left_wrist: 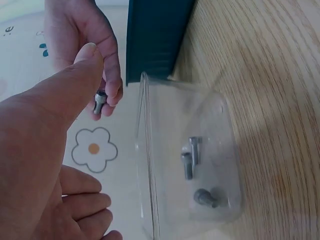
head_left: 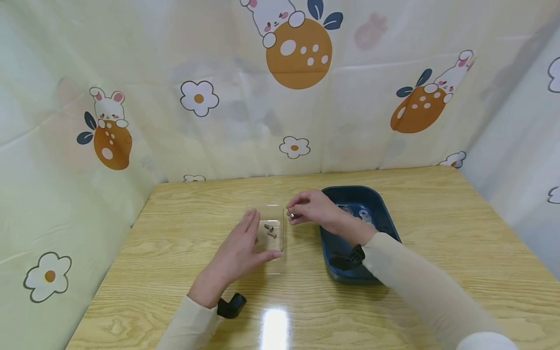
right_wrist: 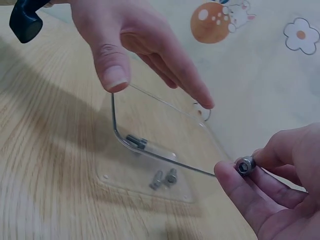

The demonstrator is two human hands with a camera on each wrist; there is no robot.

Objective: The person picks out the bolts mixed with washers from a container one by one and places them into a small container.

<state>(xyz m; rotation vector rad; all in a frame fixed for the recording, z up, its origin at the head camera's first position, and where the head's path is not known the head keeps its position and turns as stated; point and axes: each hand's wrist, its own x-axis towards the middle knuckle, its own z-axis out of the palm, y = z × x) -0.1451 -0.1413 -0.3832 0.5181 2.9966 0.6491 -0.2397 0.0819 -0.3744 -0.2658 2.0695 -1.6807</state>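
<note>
My right hand (head_left: pixel 317 209) pinches a metal socket-head screw (right_wrist: pixel 245 165) between thumb and fingers, its hex recess facing the right wrist camera. It is beside the right edge of a clear plastic box (left_wrist: pixel 175 100), at about rim height in the right wrist view. Several similar screws (left_wrist: pixel 187 167) lie on the box's floor. My left hand (head_left: pixel 238 250) is over the box's left side with fingers extended and thumb spread, holding nothing. In the right wrist view its thumb (right_wrist: pixel 115 75) is right at the box's rim.
A dark blue bin (head_left: pixel 387 214) stands on the wooden table (head_left: pixel 175 272) to the right, under my right forearm. Several flat metal washers (head_left: pixel 364 214) lie inside it. A patterned curtain (head_left: pixel 245 136) hangs behind the table and along both sides.
</note>
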